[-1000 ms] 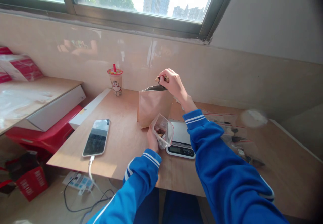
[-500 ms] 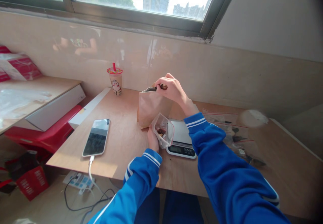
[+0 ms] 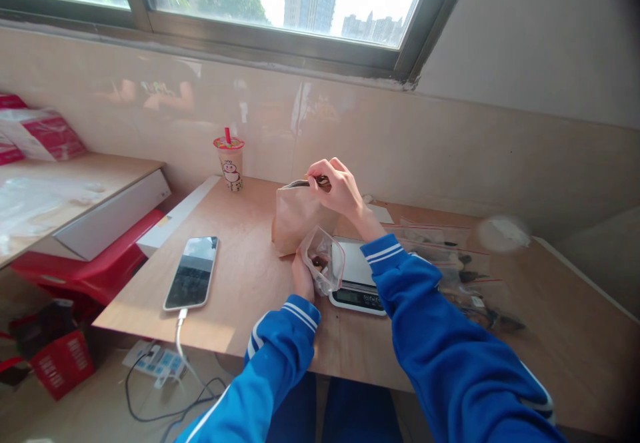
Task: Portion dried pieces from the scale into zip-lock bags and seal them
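Note:
My left hand (image 3: 302,278) is closed around a clear zip bag (image 3: 330,271) with a red seal line. The bag's mouth gapes open and brown pieces lie inside. Behind it stands a brown paper bag (image 3: 299,220), open at the top. Over that opening my right hand (image 3: 338,190) is closed, fingers curled on something brown that I cannot make out. A kitchen scale (image 3: 357,300) with a dark display sits just right of the zip bag, partly hidden by the bag and my right sleeve.
Several filled clear zip bags (image 3: 470,263) lie to the right. Left are a phone (image 3: 193,273) on a white cable and, farther back, a drink cup (image 3: 231,166) with a red straw. A blurred white round object (image 3: 503,233) is at the far right. A tiled wall stands behind.
My right hand has come down slightly at the paper bag's opening. A white card behind my right wrist now shows. My left hand and the zip bag stay nearly in place.

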Demonstrator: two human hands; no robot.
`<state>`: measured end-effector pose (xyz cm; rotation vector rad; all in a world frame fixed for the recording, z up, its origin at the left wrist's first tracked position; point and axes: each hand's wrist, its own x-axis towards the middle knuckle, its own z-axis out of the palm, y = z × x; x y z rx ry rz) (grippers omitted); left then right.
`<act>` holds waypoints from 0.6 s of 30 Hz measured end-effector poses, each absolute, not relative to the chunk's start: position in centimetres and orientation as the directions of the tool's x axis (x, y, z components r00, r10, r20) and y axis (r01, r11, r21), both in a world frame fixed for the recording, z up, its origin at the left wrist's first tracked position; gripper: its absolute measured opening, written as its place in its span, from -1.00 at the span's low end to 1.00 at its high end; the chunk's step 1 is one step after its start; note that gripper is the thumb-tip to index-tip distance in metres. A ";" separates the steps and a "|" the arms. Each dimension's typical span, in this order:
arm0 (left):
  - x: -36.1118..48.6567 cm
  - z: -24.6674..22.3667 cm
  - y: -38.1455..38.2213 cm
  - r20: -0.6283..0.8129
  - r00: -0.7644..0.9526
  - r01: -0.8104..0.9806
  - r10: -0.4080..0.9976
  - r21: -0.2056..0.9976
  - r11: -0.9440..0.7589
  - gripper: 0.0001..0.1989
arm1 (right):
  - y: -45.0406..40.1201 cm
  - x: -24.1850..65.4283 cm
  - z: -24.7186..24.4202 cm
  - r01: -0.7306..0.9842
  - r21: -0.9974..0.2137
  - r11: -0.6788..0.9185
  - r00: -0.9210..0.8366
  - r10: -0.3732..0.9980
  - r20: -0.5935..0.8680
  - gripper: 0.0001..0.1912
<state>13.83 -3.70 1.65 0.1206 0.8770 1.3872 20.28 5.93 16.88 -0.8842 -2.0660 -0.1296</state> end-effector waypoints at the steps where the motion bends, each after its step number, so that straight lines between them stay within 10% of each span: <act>1: 13.8 1.6 -3.7 -0.449 -0.072 -0.792 0.890 0.569 0.223 -0.46 | 5.9 20.3 16.8 0.618 -0.242 0.748 -0.358 0.542 0.760 -0.90; 18: 13.7 1.4 -3.4 -0.360 -0.179 -0.744 0.916 0.659 0.114 -0.52 | 6.4 19.3 17.2 0.206 -0.656 0.726 -0.020 0.673 0.739 -0.67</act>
